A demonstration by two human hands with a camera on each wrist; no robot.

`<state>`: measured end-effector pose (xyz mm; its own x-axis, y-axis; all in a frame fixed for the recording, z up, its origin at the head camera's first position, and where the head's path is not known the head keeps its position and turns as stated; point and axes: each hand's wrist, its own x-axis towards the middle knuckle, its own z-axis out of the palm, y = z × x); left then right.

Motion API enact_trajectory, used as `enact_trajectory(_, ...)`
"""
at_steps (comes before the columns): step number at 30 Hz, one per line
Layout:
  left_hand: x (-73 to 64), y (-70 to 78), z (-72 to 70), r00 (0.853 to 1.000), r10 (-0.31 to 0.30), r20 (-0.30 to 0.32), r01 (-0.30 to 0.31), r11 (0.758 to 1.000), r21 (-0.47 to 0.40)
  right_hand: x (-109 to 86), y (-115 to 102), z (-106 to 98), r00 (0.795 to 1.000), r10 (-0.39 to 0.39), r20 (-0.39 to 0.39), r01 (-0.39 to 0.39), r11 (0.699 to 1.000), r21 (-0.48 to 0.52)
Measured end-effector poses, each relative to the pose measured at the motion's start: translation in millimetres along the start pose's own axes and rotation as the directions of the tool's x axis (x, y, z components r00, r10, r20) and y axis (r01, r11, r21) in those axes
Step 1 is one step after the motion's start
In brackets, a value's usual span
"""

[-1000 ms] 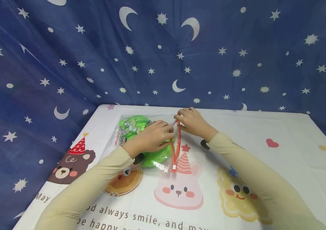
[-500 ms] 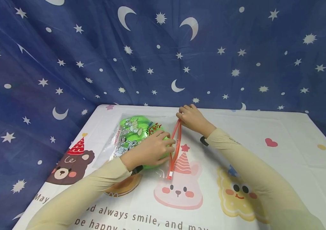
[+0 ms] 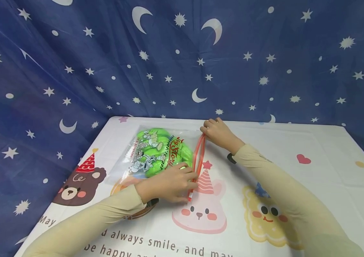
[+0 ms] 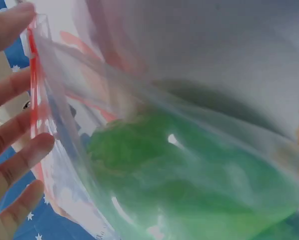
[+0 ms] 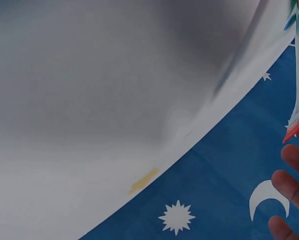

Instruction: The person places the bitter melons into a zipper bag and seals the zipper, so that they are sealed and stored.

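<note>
A clear zip bag (image 3: 130,142) with cartoon print and a red zip lies on the table, a shiny, lobed bright green thing (image 3: 159,134) inside it; its kind is unclear. At the far end of the red zip (image 3: 199,153), my right hand (image 3: 220,134) pinches the bag's corner. Near the zip's other end is my left hand (image 3: 169,182), its fingers spread along the zip. In the left wrist view the thumb of my left hand (image 4: 12,145) touches the bag's corner. The right wrist view catches only fingertips (image 5: 292,185) beside the red corner.
The white table cover (image 3: 323,200) carries printed cartoon animals and lettering. Behind the table hangs a blue curtain (image 3: 249,71) with moons and stars, close beyond my right hand.
My left hand has moved down along the zip towards its near end, uncovering more of the bag's print. The right hand has shifted slightly right, still holding the far corner.
</note>
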<state>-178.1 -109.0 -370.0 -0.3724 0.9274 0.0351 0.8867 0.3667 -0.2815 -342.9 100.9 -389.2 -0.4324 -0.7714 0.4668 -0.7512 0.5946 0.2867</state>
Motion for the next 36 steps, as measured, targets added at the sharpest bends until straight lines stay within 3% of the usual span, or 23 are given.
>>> enact_trajectory(4,-0.2,1.6,2.1,1.000,0.006,0.015,-0.006,1.000,-0.007,-3.0,-6,-8,0.998,-0.063,-0.007,0.063,0.998,0.021)
enact_trajectory(8,-1.1,1.5,2.9,1.000,0.008,-0.004,-0.008,1.000,-0.003,-7.7,-20,-19,0.982,-0.183,-0.045,0.185,0.982,0.043)
enact_trajectory(15,-1.3,2.3,5.2,1.000,0.002,-0.004,-0.002,0.999,0.053,-16.8,-45,-36,0.900,-0.392,-0.192,0.400,0.917,0.001)
enact_trajectory(19,-1.3,3.8,6.2,1.000,-0.010,0.008,0.009,0.998,0.064,-21.1,-52,-37,0.873,-0.448,-0.195,0.451,0.892,-0.030)
enact_trajectory(29,-0.7,4.3,12.3,1.000,-0.019,-0.004,0.019,0.999,0.036,-27.0,-63,-26,0.890,-0.456,-0.017,0.456,0.890,-0.001)
enact_trajectory(36,-4.7,0.3,10.5,0.992,0.020,-0.122,-0.012,0.998,0.062,-24.8,-65,-26,0.889,-0.457,-0.004,0.457,0.887,0.063)
